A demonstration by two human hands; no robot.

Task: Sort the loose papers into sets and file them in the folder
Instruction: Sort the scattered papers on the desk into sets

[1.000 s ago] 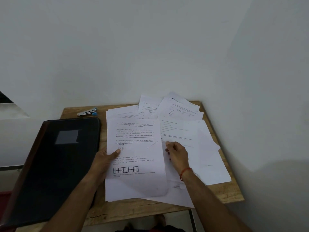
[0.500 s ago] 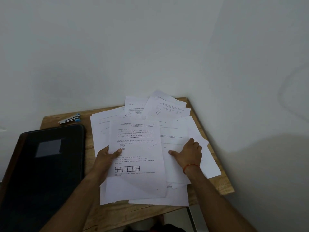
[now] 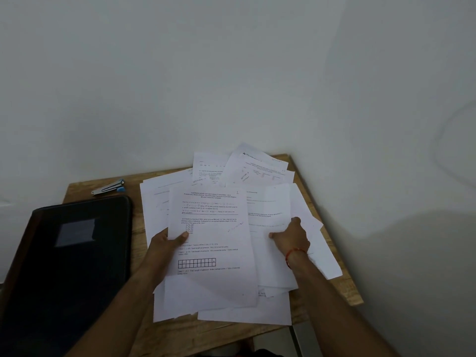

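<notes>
On the wooden counter [image 3: 180,336], set into a corner of pale wall, a spread of loose papers [image 3: 257,173] covers the right half, the sheets overlapping at different angles and some hanging past the near edge. On top of the heap, toward its left side, lies a printed sheet [image 3: 213,228] with blocks of text and a small row of boxes near its bottom. The left hand [image 3: 164,244] holds this sheet at its left edge: the grip is clamped on it, thumb on the printed face and the fingers hidden beneath. The right hand [image 3: 292,238], with a red thread [image 3: 295,253] round the wrist, rests on the sheets just right of it, thumb stretched toward the printed sheet. Its fingers point away from the camera, so I cannot tell whether its grip is closed on a page or merely presses on the paper. The dark folder [image 3: 74,253] lies shut on the left part of the counter, beside the papers. A small stapler [image 3: 109,188] sits beyond the folder, near the wall.
</notes>
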